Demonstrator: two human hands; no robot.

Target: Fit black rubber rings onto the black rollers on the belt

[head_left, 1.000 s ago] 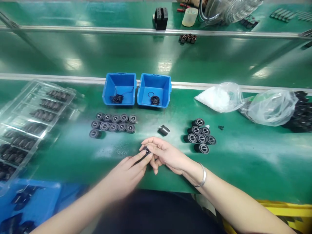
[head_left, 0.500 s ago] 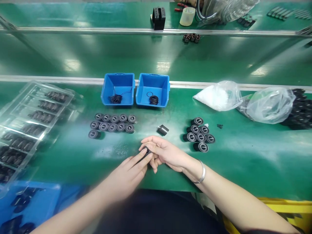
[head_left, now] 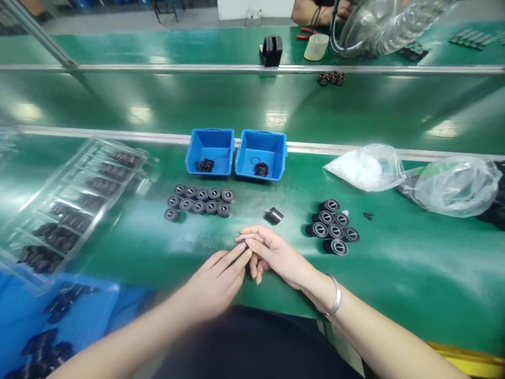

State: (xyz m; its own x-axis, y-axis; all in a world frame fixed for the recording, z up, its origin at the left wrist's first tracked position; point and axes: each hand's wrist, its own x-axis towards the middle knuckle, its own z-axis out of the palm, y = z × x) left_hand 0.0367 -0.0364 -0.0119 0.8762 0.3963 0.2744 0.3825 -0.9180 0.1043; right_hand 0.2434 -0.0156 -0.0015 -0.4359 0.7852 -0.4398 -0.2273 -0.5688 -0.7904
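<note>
My left hand and my right hand meet over the green bench, closed around a small black part. Fingers cover most of it, so its exact kind is hidden. Just beyond them, a black cylinder with a thin pin lies on its side. To the left stand rows of black cylindrical pieces with slotted tops; another cluster of the same pieces is on the right.
Two blue bins, left and right, contain black rings or cords. A clear divided tray with dark parts sits left, above a blue tray. Plastic bags lie right. Across the bench a person's arm shows.
The camera view has tilted up and turned slightly left, so the bench things appear shifted. Both hands keep nearly the same hold on the small black part.
</note>
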